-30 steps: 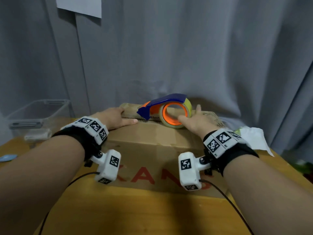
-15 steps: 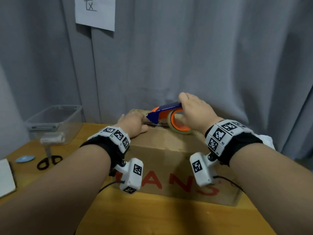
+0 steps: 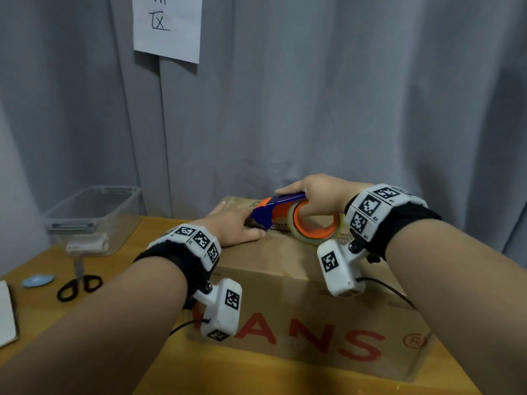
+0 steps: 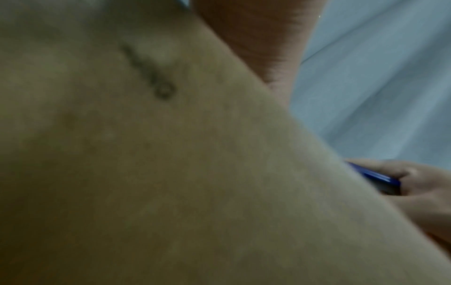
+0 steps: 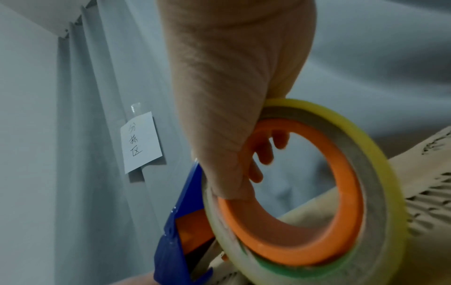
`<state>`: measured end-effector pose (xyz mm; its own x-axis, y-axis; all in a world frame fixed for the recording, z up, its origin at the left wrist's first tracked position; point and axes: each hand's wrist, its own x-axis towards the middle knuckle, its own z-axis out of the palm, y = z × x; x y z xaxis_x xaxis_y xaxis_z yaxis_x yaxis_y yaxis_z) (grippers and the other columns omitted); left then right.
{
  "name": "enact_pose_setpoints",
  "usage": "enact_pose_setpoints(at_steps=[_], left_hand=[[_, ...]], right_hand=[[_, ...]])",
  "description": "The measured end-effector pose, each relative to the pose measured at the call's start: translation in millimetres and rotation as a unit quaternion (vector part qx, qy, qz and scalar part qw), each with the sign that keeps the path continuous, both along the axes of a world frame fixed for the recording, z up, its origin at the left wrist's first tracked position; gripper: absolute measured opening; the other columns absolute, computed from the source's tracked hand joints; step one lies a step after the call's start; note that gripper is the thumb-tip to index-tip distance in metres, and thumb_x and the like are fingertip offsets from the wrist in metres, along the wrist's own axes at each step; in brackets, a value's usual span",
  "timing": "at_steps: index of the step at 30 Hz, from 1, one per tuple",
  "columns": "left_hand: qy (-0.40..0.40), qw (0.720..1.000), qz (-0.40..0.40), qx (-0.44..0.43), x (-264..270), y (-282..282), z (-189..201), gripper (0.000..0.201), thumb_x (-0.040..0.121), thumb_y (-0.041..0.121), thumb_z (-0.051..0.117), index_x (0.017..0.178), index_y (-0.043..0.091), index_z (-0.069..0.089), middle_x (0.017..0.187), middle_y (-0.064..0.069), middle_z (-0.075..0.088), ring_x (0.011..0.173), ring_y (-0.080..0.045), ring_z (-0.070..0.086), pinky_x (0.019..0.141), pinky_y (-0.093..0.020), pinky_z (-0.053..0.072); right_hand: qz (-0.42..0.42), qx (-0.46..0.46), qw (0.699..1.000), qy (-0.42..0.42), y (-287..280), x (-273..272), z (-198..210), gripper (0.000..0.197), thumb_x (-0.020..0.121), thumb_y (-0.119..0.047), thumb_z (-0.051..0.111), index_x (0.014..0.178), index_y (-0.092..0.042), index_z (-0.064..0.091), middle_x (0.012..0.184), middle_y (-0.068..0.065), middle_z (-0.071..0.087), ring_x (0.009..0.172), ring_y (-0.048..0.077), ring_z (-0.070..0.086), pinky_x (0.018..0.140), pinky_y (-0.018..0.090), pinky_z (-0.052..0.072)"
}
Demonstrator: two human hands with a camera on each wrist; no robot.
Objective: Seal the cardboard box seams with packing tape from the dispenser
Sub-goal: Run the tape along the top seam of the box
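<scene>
Dispenser (image 3: 288, 216) sits on the cardboard box (image 3: 285, 260) top, toward the desk's (image 3: 159, 374) far edge. Light, rigid plastic; we grip through the orange core, right hand (image 3: 319, 195) fingers (image 5: 264, 152) curled inside. Left hand (image 3: 233, 229) lies flat, steadying thin, yielding flaps.

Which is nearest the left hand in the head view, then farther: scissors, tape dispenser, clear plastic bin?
1. Tape dispenser: right beside the left hand, atop the cardboard box.
2. Scissors and clear plastic bin: both off left on the table, too close to rank.
</scene>
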<state>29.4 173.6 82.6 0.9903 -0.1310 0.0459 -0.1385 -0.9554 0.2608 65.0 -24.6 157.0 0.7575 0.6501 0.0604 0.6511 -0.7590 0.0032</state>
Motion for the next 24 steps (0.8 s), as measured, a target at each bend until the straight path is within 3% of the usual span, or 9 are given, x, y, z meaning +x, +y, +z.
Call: enact_pose_setpoints(at_steps=[2,4,7,10,15,18,21,24], left_hand=[[-0.004,1.0,0.018,-0.013,3,3,-3,0.051,0.084,0.06,0.048,0.131,0.042,0.044,0.134,0.009,0.053,0.135,-0.018,0.033,0.114,-0.035,0.012],[-0.001,0.999,0.042,-0.029,5,8,-8,0.064,0.077,0.068,0.049,0.136,0.044,0.038,0.137,0.01,0.05,0.138,-0.02,0.029,0.113,-0.037,0.018],[-0.005,0.998,0.046,-0.041,4,9,-11,0.071,0.075,0.07,0.048,0.14,0.047,0.027,0.142,0.01,0.044,0.141,-0.02,0.025,0.117,-0.038,0.012],[0.003,0.998,0.053,-0.019,1,5,-8,0.074,0.081,0.067,0.046,0.144,0.035,0.023,0.149,0.001,0.037,0.142,-0.02,0.022,0.117,-0.034,0.002],[0.029,0.997,0.075,0.005,-11,-5,1,0.078,0.089,0.06,0.043,0.151,0.025,0.011,0.158,-0.003,0.018,0.146,-0.024,0.008,0.117,-0.034,0.001],[0.042,0.996,0.079,0.013,-17,-10,5,0.075,0.09,0.059,0.042,0.15,0.024,0.014,0.158,-0.002,0.016,0.146,-0.024,0.007,0.116,-0.035,0.002],[0.048,0.996,0.077,0.016,-19,-12,8,0.067,0.092,0.056,0.041,0.147,0.024,0.023,0.155,-0.002,0.025,0.145,-0.024,0.012,0.116,-0.035,0.002],[0.053,0.996,0.066,0.036,-16,-10,8,0.065,0.092,0.057,0.038,0.146,0.024,0.026,0.153,0.0,0.03,0.144,-0.021,0.016,0.116,-0.035,-0.003]], right_hand=[[0.003,0.02,1.0,-0.019,-3,2,-1,0.057,0.085,-0.015,0.056,0.135,-0.041,0.046,0.081,-0.02,0.051,0.062,0.002,0.045,0.056,0.011,0.033],[0.004,0.025,0.999,-0.047,-4,2,1,0.058,0.084,-0.014,0.055,0.135,-0.043,0.047,0.072,-0.017,0.043,0.061,0.004,0.044,0.061,0.02,0.04],[0.007,0.013,0.997,-0.078,-4,1,8,0.059,0.084,-0.016,0.055,0.134,-0.047,0.046,0.074,-0.008,0.042,0.07,0.015,0.049,0.072,0.036,0.047],[0.014,-0.006,0.996,-0.091,-10,0,14,0.058,0.084,-0.016,0.055,0.132,-0.048,0.046,0.076,-0.004,0.046,0.076,0.021,0.053,0.073,0.037,0.048],[-0.046,0.007,0.997,-0.066,-58,6,15,0.058,0.08,-0.018,0.058,0.125,-0.054,0.05,0.078,-0.007,0.052,0.081,0.022,0.058,0.078,0.037,0.051],[-0.078,0.027,0.995,-0.056,-83,1,9,0.058,0.079,-0.018,0.059,0.124,-0.055,0.05,0.081,-0.005,0.056,0.082,0.023,0.059,0.078,0.036,0.051],[-0.076,0.031,0.995,-0.053,-86,-1,-6,0.058,0.08,-0.014,0.058,0.126,-0.049,0.052,0.087,0.012,0.059,0.078,0.028,0.058,0.072,0.037,0.049],[-0.078,0.043,0.994,-0.064,-86,1,-11,0.058,0.08,-0.012,0.057,0.126,-0.048,0.053,0.08,0.003,0.054,0.076,0.024,0.056,0.071,0.035,0.049]])
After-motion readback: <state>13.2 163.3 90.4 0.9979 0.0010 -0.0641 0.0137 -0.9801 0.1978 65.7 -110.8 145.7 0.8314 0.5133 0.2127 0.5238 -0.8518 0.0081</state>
